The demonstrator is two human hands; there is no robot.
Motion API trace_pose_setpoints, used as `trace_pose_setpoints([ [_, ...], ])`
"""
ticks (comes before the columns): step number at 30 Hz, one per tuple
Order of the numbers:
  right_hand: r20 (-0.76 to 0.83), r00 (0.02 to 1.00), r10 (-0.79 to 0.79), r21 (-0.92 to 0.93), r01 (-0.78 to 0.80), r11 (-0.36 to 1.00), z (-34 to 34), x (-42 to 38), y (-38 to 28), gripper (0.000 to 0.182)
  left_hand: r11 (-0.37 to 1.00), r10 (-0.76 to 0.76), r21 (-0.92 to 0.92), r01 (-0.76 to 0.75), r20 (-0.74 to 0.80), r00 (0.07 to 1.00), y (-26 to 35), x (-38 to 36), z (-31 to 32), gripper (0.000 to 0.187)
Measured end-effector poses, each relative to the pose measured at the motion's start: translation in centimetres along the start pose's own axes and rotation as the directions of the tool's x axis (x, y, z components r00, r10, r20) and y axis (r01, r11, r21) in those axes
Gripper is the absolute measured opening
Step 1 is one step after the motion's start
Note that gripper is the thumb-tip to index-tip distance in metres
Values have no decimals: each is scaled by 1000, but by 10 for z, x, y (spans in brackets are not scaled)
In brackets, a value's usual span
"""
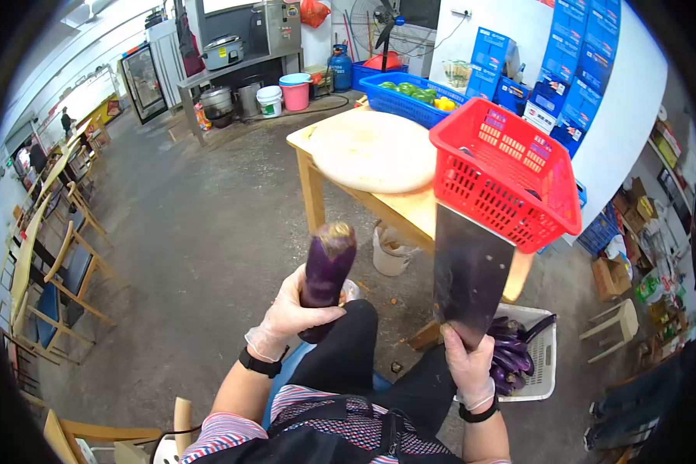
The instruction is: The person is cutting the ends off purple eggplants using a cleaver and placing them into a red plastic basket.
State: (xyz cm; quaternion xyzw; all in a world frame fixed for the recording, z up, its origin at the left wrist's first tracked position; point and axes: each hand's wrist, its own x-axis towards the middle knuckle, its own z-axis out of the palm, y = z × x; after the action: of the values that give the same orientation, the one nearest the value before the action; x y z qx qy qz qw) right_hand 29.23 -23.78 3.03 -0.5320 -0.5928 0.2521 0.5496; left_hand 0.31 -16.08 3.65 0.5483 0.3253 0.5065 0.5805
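Observation:
My left hand [290,313], in a clear glove, is wrapped round a purple eggplant [329,267], held upright over my lap with its pale end up. My gloved right hand [469,363] grips a wide dark cleaver [472,267], its blade raised in front of the red basket. The red plastic basket [503,182] sits on the wooden table's [406,205] right end, beside a round white cutting board [375,155]. Low at my right, a white basket [549,363] on the floor holds several eggplants [510,356].
A blue crate [410,100] with green and yellow peppers stands behind the board. Below the table is a white bin [390,251]. Chairs [73,271] line the left, a stool [615,329] stands right, and another person's legs [626,402] show at lower right.

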Motion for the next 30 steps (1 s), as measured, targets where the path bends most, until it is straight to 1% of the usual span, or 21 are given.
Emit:
trace_pose_setpoints([
  [3, 57, 994, -89, -135, 96, 986, 26, 19, -20, 10, 997, 77, 38, -73, -105, 991, 4, 4, -8, 53],
  [5, 118, 960, -252, -231, 274, 934, 42, 29, -23, 6, 996, 80, 41, -75, -150, 985, -2, 3, -16, 50],
  [7, 160, 955, -248, -238, 281, 930, 56, 36, -28, 5, 979, 66, 201, -30, -177, 982, -14, 4, -29, 59],
  [8, 198, 947, -252, -229, 295, 928, 64, 39, -27, 5, 948, 35, 317, 27, -190, 981, -10, 3, -33, 52],
  [9, 237, 938, -251, -220, 304, 927, 71, 41, -27, 5, 950, 23, 309, 40, -198, 980, -12, 3, -36, 52],
  [11, 269, 947, -173, -186, 227, 956, 93, 43, -33, 8, 974, 18, 225, 40, -250, 968, -21, 2, -42, 45],
  [13, 252, 964, -82, -37, 95, 995, 115, 46, -27, 11, 989, -11, 140, 44, -230, 973, -30, -1, -50, 44],
  [15, 292, 950, -111, -44, 130, 991, 126, 53, -20, 10, 990, -58, -140, 30, -199, 978, -33, -2, -50, 43],
  [16, 288, 939, -188, -108, 227, 968, 131, 56, -17, 9, 990, -59, -137, 31, -208, 976, -33, -1, -50, 43],
  [18, 331, 886, -324, -247, 412, 877, 135, 61, -11, 13, 992, -106, 34, 120, -282, 954, -30, 0, -50, 44],
  [19, 334, 886, -321, -238, 409, 881, 135, 63, -8, 13, 978, -127, 116, 171, -318, 939, -30, 0, -51, 44],
  [20, 396, 843, -364, -340, 503, 794, 134, 64, -6, 16, 907, 113, 420, 11, -269, 957, -74, 4, -69, 39],
  [21, 462, 796, -392, -429, 587, 686, 133, 64, -6, 19, 906, 104, 423, 22, -271, 957, -101, -4, -81, 39],
  [22, 513, 754, -410, -439, 640, 630, 133, 66, -9, 19, 942, 84, 335, 28, -315, 945, -108, -13, -85, 36],
  [23, 510, 760, -403, -437, 633, 639, 134, 65, -4, 19, 969, 61, 245, 30, -355, 933, -115, -20, -89, 34],
  [24, 547, 729, -410, -463, 672, 578, 134, 65, 4, 17, 975, 117, 217, -52, -299, 947, -121, -23, -93, 34],
  [25, 585, 698, -414, -484, 710, 513, 135, 65, 12, 16, 974, 110, 222, -44, -297, 949, -112, -23, -90, 34],
  [27, 571, 697, -433, -500, 714, 490, 138, 67, 22, 15, 931, 119, 365, -12, -272, 955, -101, -25, -87, 36],
  [28, 562, 691, -455, -519, 722, 457, 138, 68, 27, 14, 996, -30, 69, 56, -331, 943, -108, -22, -90, 38],
  [29, 557, 696, -453, -521, 718, 462, 139, 70, 31, 14, 995, -33, 74, 60, -327, 944, -113, -22, -89, 38],
  [30, 538, 701, -467, -523, 713, 467, 139, 72, 34, 15, 998, -64, -27, 59, -294, 954, -118, -20, -86, 37],
])
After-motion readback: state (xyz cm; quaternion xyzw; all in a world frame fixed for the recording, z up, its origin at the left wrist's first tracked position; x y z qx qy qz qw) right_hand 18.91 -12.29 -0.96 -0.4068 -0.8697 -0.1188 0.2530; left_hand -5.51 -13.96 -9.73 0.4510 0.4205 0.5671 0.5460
